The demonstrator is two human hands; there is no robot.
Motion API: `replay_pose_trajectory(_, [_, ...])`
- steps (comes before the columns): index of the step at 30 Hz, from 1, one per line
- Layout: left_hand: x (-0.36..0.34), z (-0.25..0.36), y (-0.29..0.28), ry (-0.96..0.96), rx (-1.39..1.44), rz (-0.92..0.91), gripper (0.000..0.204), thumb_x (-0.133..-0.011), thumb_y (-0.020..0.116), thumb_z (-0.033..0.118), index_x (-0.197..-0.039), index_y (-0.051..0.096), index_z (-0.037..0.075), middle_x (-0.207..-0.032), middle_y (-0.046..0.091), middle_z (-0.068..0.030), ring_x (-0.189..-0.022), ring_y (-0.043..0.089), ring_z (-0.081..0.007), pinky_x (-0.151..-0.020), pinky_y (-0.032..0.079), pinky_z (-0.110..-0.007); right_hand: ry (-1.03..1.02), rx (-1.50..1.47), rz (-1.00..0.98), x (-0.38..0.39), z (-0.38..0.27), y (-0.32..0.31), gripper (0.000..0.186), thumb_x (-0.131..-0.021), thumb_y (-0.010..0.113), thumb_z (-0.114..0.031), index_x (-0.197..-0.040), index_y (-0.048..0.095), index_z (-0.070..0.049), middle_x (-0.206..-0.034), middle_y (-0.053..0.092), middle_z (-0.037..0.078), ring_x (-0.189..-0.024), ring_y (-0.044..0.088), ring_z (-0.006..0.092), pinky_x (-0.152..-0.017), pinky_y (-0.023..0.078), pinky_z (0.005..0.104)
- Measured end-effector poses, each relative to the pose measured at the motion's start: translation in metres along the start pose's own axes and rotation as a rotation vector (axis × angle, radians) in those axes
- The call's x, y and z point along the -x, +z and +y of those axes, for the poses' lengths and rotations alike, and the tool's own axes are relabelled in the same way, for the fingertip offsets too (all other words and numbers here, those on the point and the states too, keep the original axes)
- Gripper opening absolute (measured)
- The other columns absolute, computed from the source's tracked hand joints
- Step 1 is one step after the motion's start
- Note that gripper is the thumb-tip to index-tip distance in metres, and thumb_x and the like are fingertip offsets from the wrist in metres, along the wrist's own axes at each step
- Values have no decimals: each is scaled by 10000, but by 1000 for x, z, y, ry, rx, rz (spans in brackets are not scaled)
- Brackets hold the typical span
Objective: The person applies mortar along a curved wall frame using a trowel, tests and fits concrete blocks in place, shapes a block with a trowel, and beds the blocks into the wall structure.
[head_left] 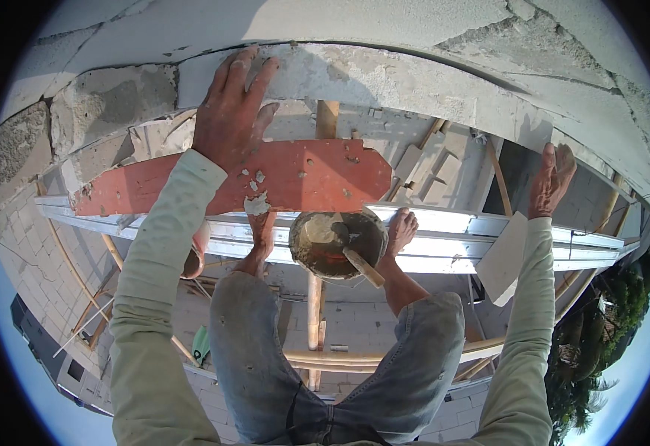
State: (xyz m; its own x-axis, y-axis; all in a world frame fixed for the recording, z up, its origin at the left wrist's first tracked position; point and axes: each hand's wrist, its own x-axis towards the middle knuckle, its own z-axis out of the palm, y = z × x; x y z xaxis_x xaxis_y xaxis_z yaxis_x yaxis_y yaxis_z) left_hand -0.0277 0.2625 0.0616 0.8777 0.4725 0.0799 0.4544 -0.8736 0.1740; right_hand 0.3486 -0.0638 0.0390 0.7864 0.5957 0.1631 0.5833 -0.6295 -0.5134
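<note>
A long, pale, mortar-smeared strip point(414, 82), like a board or ledge, runs across the grey wall in front of me. My left hand point(232, 104) rests on its left part, fingers spread and holding nothing. At its right end, my right hand point(552, 182) reaches up with fingers stretched out and fingertips at the lower edge; whether they press on it I cannot tell. Below my left hand lies a red board point(310, 175) spotted with mortar. Between my bare feet stands a round bucket point(303, 256) of grey mortar, with a wooden-handled trowel point(364, 267) in it.
My feet stand on silvery metal beams point(444, 245) high above a block-paved area. A pale block point(505, 260) leans on them at right. Bamboo poles point(314, 312) cross below. Rough blocks point(113, 100) form the wall at left. Trees point(600, 342) show at lower right.
</note>
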Motion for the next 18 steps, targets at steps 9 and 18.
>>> replay_pose_trajectory(9, [-52,72,52,293,-192,238,530,-792,622,113,-1315,535,105,-1268,529,-129,-1169,498,-278,-1025,382,-470,517,-839,96,-1,29,53,625,-901,633,-400,-1319,474,36,-1275,516,157,-1137,552,285,-918,523,437])
replay_pose_trajectory(18, [-55,67,75,344,-146,493,410,-788,612,181,-1180,585,64,-1174,537,-167,-1126,471,-323,-980,362,-531,614,-997,64,-26,102,42,462,-952,581,-265,-1276,521,59,-1272,537,145,-1141,562,245,-920,550,411])
